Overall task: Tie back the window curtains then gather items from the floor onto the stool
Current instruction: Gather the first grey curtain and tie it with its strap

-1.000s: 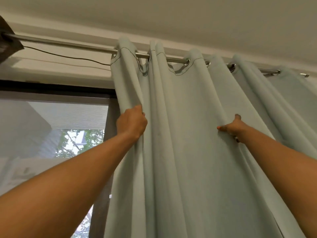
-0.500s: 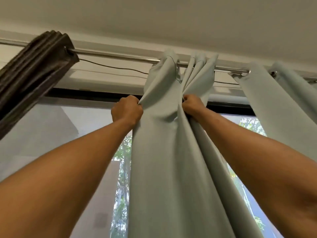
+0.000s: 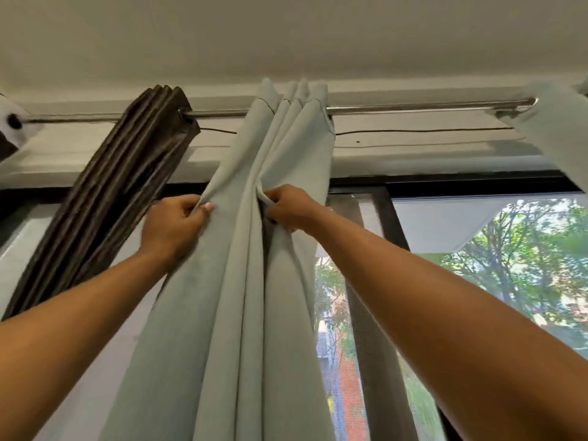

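A pale green curtain point(image 3: 241, 313) hangs bunched into tight folds from the metal rod point(image 3: 413, 107) at the centre of the head view. My left hand point(image 3: 175, 222) pinches its left edge between thumb and fingers. Just to the right, my right hand point(image 3: 286, 208) grips a fold near the middle of the bunch, fingers tucked into the cloth. A brown curtain point(image 3: 105, 198) is gathered tight on the rod to the left, touching neither hand. Another pale green panel point(image 3: 560, 132) hangs at the far right. Floor and stool are out of view.
The window point(image 3: 477, 249) with a black frame shows trees outside, right of the bunch. A thin black cable point(image 3: 413, 132) runs along the wall under the rod. The ceiling fills the top of the view.
The pale green curtain has been pushed left along the rod and bunched tighter, uncovering the window on the right. Both hands have dropped lower on the cloth and stay close together.
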Demonstrator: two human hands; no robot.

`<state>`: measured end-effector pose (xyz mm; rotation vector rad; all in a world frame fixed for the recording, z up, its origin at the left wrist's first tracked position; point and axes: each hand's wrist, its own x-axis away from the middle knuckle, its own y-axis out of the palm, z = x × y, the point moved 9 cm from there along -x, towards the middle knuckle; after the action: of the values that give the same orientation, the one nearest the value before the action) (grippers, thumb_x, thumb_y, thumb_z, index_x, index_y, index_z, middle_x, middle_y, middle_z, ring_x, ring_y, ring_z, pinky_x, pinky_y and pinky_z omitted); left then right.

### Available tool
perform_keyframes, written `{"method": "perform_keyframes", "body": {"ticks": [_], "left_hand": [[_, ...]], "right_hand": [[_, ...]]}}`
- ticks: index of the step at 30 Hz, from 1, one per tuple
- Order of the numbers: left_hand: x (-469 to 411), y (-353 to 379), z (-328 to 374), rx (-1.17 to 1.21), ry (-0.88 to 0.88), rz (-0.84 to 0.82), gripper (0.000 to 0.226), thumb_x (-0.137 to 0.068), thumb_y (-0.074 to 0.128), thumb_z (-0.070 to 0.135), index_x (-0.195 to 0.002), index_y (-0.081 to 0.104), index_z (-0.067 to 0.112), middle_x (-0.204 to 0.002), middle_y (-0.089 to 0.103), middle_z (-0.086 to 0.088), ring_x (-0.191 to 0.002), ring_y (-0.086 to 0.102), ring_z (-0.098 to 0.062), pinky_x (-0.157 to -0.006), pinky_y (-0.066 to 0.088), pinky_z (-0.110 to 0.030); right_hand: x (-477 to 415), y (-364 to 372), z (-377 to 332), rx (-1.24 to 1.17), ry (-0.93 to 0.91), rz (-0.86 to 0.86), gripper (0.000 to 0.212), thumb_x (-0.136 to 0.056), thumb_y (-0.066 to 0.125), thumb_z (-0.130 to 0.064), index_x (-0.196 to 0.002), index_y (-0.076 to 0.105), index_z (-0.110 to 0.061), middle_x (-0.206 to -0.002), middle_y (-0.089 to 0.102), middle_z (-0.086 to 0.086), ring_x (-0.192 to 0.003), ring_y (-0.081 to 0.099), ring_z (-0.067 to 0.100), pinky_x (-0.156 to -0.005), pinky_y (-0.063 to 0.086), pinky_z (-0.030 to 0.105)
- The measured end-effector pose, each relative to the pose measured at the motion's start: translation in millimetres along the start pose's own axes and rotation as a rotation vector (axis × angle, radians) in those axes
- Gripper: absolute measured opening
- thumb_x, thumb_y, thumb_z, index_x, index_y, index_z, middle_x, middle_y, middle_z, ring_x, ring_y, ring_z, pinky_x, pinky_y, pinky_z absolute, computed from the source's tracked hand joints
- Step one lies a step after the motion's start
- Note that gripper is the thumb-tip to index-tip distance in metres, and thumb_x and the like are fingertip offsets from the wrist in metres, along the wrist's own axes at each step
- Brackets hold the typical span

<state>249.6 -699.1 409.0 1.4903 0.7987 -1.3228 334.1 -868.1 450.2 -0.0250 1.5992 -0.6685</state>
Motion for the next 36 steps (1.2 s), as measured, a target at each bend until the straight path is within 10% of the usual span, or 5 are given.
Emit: {"method": "perform_keyframes", "body": {"ticks": [7, 19, 30, 36], "left_hand": [[0.6, 82.7, 118.1, -0.079, 0.166, -0.164, 0.036, -0.082, 0.048, 0.041, -0.077, 0.065, 0.01, -0.079, 0.068, -0.012, -0.082, 0.062, -0.035, -0.069, 0.049, -0.038], [9.5, 219.3, 273.3, 0.129, 0.034, -0.291, 0.025, -0.091, 0.052, 0.025, -0.067, 0.057, 0.019, -0.095, 0.067, -0.015, -0.093, 0.06, -0.034, -0.069, 0.04, -0.031], [73.0, 161.9, 174.4, 0.3, -0.246, -0.084, 0.028, -0.079, 0.051, 0.03, -0.101, 0.067, 0.023, -0.099, 0.07, -0.005, -0.093, 0.063, -0.028, -0.085, 0.053, -0.041], [108.7, 134.9, 128.5, 0.425, -0.375, -0.192, 0.037, -0.092, 0.048, 0.009, -0.128, 0.054, 0.015, -0.114, 0.062, -0.005, -0.099, 0.06, -0.023, -0.082, 0.053, -0.033]], "right_hand": [[34.0, -87.8, 63.9, 0.038, 0.104, 0.378, 0.031, -0.082, 0.059, -0.023, -0.111, 0.061, -0.011, -0.107, 0.063, 0.014, -0.098, 0.06, 0.032, -0.081, 0.051, 0.036], [94.2, -184.7, 189.9, -0.337, 0.251, 0.326, 0.012, -0.084, 0.055, -0.005, -0.09, 0.063, -0.013, -0.086, 0.06, 0.013, -0.075, 0.057, 0.023, -0.057, 0.043, 0.024], [115.9, -95.8, 149.0, -0.609, 0.196, 0.017, 0.045, -0.087, 0.057, -0.009, -0.123, 0.039, -0.027, -0.102, 0.059, 0.002, -0.086, 0.059, 0.019, -0.08, 0.051, 0.041], [139.8, -34.4, 108.4, 0.087, 0.071, 0.043, 0.08, -0.093, 0.053, -0.02, -0.149, -0.004, -0.019, -0.126, 0.051, 0.015, -0.106, 0.056, 0.03, -0.093, 0.048, 0.043]]}}
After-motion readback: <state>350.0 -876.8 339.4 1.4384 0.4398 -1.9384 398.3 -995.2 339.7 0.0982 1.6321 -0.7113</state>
